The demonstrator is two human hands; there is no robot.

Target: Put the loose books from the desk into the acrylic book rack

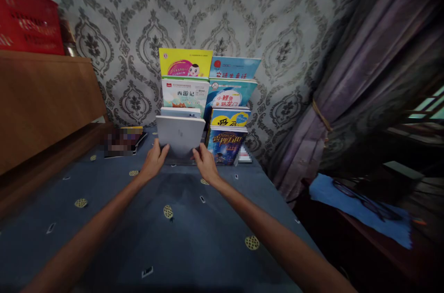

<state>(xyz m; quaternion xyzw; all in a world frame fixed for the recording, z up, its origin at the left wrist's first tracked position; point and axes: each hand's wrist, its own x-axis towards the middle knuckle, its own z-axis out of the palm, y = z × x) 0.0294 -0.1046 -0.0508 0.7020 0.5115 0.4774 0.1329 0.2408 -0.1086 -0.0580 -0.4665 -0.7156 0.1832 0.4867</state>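
A plain grey-white book (180, 136) stands nearly upright at the front of the left stack of books. My left hand (155, 160) grips its lower left edge, thumb on the front. On its lower right edge, my right hand (206, 163) is closed the same way. Behind it rise a pale blue book (181, 112), a white book with a fox drawing (185, 93) and a yellow book (185, 63). The right stack holds a dark blue book (227, 147) in front, then a yellow-and-blue book (231, 117), a teal book (231, 92) and a light blue book (236, 67).
Dark books or magazines, partly blurred out, lie on the blue patterned cloth (118, 219) at left. A wooden cabinet (48, 103) carries a red box (29, 18). At right hang a tied purple curtain (312, 112) and a blue cloth (322, 189) with glasses (367, 200) on it.
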